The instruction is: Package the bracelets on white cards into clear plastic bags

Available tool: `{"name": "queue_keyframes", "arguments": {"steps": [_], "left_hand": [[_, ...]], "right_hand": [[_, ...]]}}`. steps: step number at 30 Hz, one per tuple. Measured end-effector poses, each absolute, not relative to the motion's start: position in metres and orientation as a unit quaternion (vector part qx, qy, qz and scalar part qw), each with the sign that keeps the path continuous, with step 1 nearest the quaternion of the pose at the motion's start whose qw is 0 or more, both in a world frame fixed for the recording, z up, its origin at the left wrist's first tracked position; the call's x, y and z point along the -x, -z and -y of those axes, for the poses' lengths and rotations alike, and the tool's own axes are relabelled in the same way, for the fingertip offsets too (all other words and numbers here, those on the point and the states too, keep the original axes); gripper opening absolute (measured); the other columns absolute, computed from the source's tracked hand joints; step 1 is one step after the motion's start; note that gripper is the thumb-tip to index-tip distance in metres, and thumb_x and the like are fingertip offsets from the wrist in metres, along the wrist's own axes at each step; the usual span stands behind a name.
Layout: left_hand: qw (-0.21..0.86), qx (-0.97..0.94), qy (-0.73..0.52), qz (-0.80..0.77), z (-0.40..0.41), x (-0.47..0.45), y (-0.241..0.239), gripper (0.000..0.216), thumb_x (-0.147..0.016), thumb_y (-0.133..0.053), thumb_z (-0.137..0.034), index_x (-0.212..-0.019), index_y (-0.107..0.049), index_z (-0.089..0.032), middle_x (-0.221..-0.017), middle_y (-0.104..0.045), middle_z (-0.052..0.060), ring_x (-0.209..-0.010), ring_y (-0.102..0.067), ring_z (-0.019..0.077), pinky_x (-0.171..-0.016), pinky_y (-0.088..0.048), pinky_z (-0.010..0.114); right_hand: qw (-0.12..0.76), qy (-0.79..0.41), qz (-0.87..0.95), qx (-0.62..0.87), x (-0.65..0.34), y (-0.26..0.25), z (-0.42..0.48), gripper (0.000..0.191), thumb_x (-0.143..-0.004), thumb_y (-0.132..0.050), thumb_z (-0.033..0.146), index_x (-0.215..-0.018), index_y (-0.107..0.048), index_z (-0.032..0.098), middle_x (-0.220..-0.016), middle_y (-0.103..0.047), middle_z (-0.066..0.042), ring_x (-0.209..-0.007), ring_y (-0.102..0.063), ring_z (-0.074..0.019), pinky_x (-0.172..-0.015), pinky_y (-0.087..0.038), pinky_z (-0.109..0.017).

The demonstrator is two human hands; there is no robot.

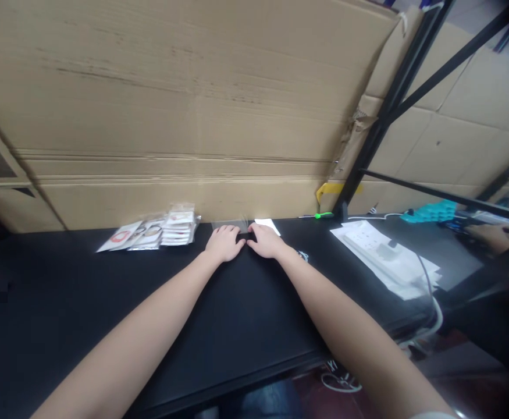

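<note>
Left hand point(225, 243) and right hand point(264, 241) close together at the back of the black, flat-topped bench point(219, 326)

In the head view, the two hands sit just beside each other, their fingers bent; whether either is clamped on anything cannot be told. A clear, flat plastic sheet point(229, 223) lies at the left hand's fingertips, near the foot of the brown cardboard wall point(184, 116). A small white paper piece point(269, 224) lies just behind the right hand. Left of the hands are stacked white, plastic-wrapped flat packets point(179, 226); to the right, well apart, lies a green-handled slim screwdriver point(323, 215).
</note>
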State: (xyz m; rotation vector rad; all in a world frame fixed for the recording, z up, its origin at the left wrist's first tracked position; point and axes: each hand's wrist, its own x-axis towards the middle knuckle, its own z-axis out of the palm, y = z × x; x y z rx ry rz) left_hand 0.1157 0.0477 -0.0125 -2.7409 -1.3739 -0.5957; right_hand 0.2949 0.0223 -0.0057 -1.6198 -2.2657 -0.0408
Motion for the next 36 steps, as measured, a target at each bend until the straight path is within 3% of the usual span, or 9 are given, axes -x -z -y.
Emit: {"name": "queue_keyframes", "arguments": {"steps": [11, 18, 24, 30, 36], "left_hand": [[-0.014, 0.893, 0.188, 0.408, -0.058, -0.114, 0.012, 0.032, -0.087, -0.045, -0.044, -0.1, -0.058, -0.018, -0.115, -0.062, 0.012, -0.111, -0.054, 0.0269, -0.096, -0.037, 0.041], [0.022, 0.895, 0.217, 0.39, -0.052, -0.111, 0.007, 0.038, -0.086, -0.049, -0.04, -0.115, -0.053, -0.017, -0.125, -0.055, 0.013, -0.119, -0.047, 0.0267, -0.104, -0.029, 0.041], [0.072, 0.895, 0.221, 0.38, -0.023, -0.1, -0.005, 0.04, -0.083, -0.053, -0.04, -0.118, -0.053, -0.02, -0.13, -0.05, 0.012, -0.123, -0.042, 0.0281, -0.105, -0.029, 0.042], [0.118, 0.858, 0.211, 0.453, -0.004, -0.048, -0.016, 0.038, -0.081, -0.054, -0.036, -0.116, -0.055, -0.021, -0.13, -0.05, 0.012, -0.122, -0.041, 0.0305, -0.102, -0.031, 0.045], [0.174, 0.773, 0.317, 0.521, -0.012, -0.003, -0.029, 0.029, -0.085, -0.046, -0.021, -0.112, -0.058, -0.022, -0.122, -0.054, 0.01, -0.115, -0.046, 0.0287, -0.096, -0.037, 0.042]], "right_hand": [[0.204, 0.004, 0.791, 0.577, -0.301, 0.004, -0.023, 0.033, -0.081, -0.056, 0.034, -0.11, -0.049, 0.019, -0.106, -0.061, -0.01, -0.098, -0.057, -0.0228, -0.083, -0.041, -0.033], [0.166, 0.022, 0.667, 0.726, -0.328, -0.001, -0.019, 0.065, -0.072, -0.063, 0.055, -0.12, -0.045, 0.015, -0.113, -0.059, -0.018, -0.103, -0.055, -0.0332, -0.081, -0.042, -0.042], [0.16, 0.005, 0.67, 0.725, -0.334, 0.005, -0.026, 0.055, -0.077, -0.061, 0.045, -0.121, -0.046, 0.015, -0.107, -0.063, -0.017, -0.101, -0.058, -0.0305, -0.08, -0.043, -0.038], [0.18, 0.023, 0.678, 0.712, -0.33, 0.0, -0.02, 0.059, -0.074, -0.063, 0.044, -0.123, -0.047, 0.014, -0.116, -0.056, -0.018, -0.106, -0.054, -0.0307, -0.085, -0.041, -0.041], [0.221, 0.055, 0.738, 0.636, -0.311, -0.01, -0.005, 0.053, -0.079, -0.059, 0.045, -0.122, -0.048, 0.017, -0.116, -0.054, -0.013, -0.107, -0.05, -0.0275, -0.09, -0.039, -0.039]]}}
